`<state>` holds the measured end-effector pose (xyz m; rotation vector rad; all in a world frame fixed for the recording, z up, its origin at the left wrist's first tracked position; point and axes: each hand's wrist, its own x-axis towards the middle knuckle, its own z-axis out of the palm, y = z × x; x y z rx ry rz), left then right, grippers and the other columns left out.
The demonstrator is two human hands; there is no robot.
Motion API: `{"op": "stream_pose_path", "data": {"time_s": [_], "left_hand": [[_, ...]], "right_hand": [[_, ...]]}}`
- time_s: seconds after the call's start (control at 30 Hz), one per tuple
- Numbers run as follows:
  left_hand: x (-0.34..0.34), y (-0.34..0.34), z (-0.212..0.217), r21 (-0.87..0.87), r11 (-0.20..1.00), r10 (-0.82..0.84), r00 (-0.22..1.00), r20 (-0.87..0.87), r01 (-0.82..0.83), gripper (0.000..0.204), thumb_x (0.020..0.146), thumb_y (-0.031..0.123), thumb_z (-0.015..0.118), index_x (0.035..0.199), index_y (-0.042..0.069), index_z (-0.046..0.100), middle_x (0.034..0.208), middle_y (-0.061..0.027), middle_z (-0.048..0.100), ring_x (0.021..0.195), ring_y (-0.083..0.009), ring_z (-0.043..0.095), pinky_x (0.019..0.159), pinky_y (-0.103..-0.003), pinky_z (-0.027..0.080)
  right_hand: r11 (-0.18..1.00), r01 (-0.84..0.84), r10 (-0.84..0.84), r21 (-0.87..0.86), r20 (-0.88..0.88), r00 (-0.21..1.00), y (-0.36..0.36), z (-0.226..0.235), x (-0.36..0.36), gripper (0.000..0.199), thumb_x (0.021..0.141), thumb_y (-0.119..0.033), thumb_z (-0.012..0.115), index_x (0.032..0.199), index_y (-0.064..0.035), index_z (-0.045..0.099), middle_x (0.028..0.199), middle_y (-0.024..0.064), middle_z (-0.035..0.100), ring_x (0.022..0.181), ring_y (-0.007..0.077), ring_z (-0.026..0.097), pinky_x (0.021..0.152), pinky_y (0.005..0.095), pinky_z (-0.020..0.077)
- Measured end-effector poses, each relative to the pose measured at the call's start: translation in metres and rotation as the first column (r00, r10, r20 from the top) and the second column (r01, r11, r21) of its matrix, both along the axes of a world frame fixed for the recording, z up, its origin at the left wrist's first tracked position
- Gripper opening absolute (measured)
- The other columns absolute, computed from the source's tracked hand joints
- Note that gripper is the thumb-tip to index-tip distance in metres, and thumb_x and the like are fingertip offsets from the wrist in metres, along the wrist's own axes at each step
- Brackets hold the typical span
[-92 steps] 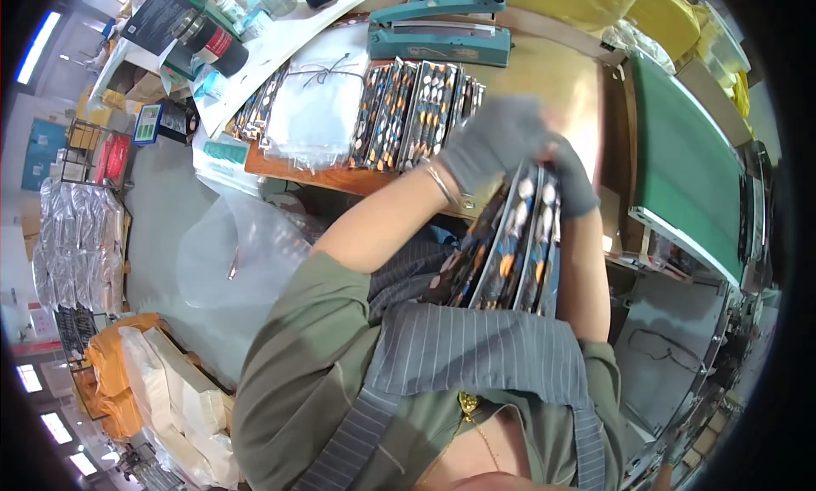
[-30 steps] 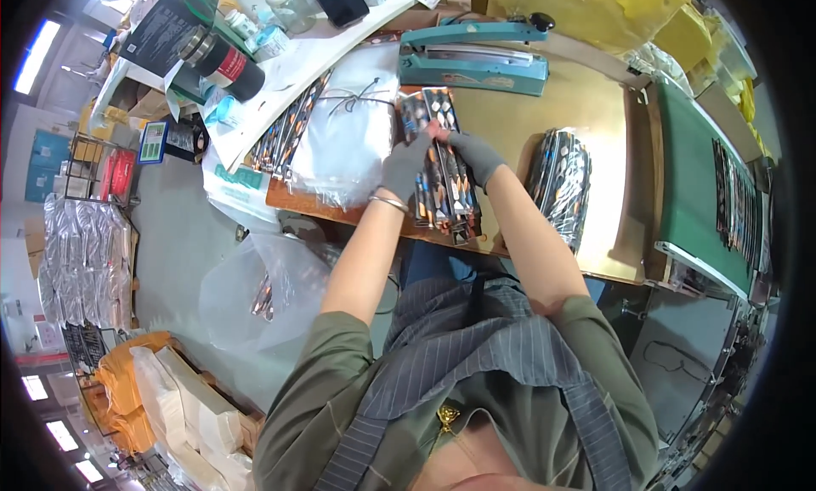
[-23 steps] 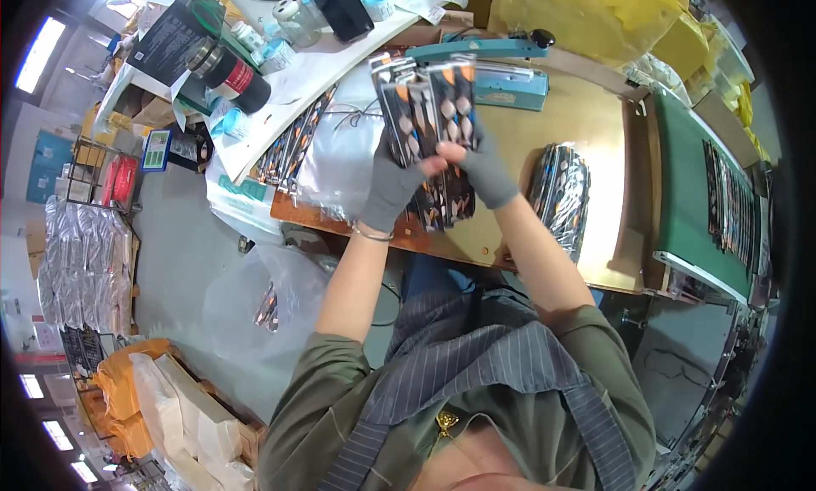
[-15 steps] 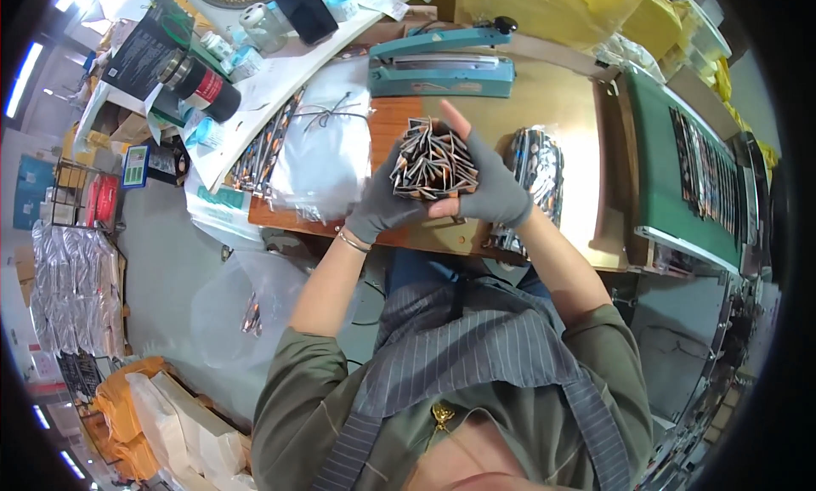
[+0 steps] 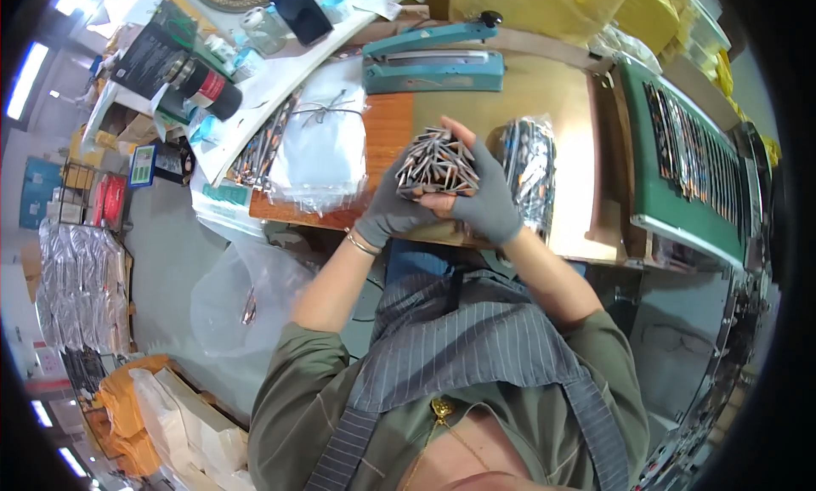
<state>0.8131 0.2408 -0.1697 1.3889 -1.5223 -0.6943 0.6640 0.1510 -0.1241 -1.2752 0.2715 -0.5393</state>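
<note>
Close in front of the striped apron [image 5: 459, 351], two hands in grey gloves with bare fingertips clasp a bundle of slim dark strips [image 5: 438, 164]. The bundle is held over the worktable [image 5: 391, 125], its long axis pointing up toward the viewer, so the packed ends face upward while the long sides drop out of sight between the palms. The left hand [image 5: 385, 209] cups the bundle's left side; its fingertips are hidden. The right hand [image 5: 495, 200] closes on the right side, thumb laid across the near edge and a finger reaching round to the far edge. Both hands press against it, neither nearer than the other.

Just right of the bundle, beside the right hand, a clear-wrapped packet of patterned strips [image 5: 529, 164] lies lengthwise away from the body. Left of the bundle is a stack of clear plastic bags [image 5: 321, 155]. Farther off, beyond the bundle, sits a teal lever-arm sealer [image 5: 433, 73]. Well to the bundle's right, a row of strips [image 5: 693, 151] lies on a green conveyor belt [image 5: 651, 204].
</note>
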Motion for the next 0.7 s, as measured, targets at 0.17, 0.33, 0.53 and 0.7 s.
{"op": "stream_pose_path", "data": {"time_s": [0.17,0.33,0.53,0.7], "left_hand": [[-0.025,0.022,0.010,0.161,0.906,0.019,0.342,-0.940,0.391,0.057,0.068,0.032,0.078,0.112,0.004,0.054,0.097,-0.0042,0.062,0.089,-0.0149,0.061,0.079,-0.028,0.051],[-0.050,0.031,-0.026,0.153,0.985,0.113,0.353,-0.929,0.086,0.065,0.076,0.046,0.069,0.120,0.002,0.051,0.118,-0.0082,0.055,0.097,-0.0159,0.057,0.084,-0.030,0.048],[0.166,0.059,-0.062,-0.042,0.758,0.586,0.651,0.483,-0.651,0.024,0.079,0.025,0.068,0.085,0.002,0.064,0.070,-0.0066,0.062,0.065,-0.0138,0.056,0.067,-0.026,0.046],[0.155,0.024,-0.020,0.137,0.883,0.352,0.826,0.439,-0.450,0.020,0.084,0.023,0.063,0.082,0.003,0.063,0.066,-0.0040,0.059,0.062,-0.0114,0.052,0.062,-0.025,0.044]], "right_hand": [[0.891,0.270,-0.233,-0.365,0.144,0.962,0.003,0.041,0.009,0.074,0.073,-0.014,0.070,0.137,-0.0002,0.035,0.120,0.0144,0.053,0.101,0.0172,0.056,0.089,0.0285,0.0439],[0.956,-0.264,0.281,0.127,-0.144,0.949,-0.018,-0.017,0.019,0.026,0.072,-0.021,0.058,0.084,0.0015,0.064,0.083,0.0130,0.064,0.086,0.0226,0.061,0.078,0.0299,0.0468],[0.928,-0.106,0.151,0.358,-0.098,0.984,-0.012,-0.037,0.014,0.018,0.073,-0.019,0.056,0.073,-0.0010,0.056,0.075,0.0109,0.059,0.079,0.0258,0.060,0.073,0.0340,0.0478],[0.926,-0.153,0.225,0.344,-0.181,0.957,-0.021,-0.037,0.015,0.051,0.075,-0.019,0.055,0.120,0.0041,0.052,0.082,0.0129,0.063,0.078,0.0214,0.062,0.073,0.0291,0.0502]]}}
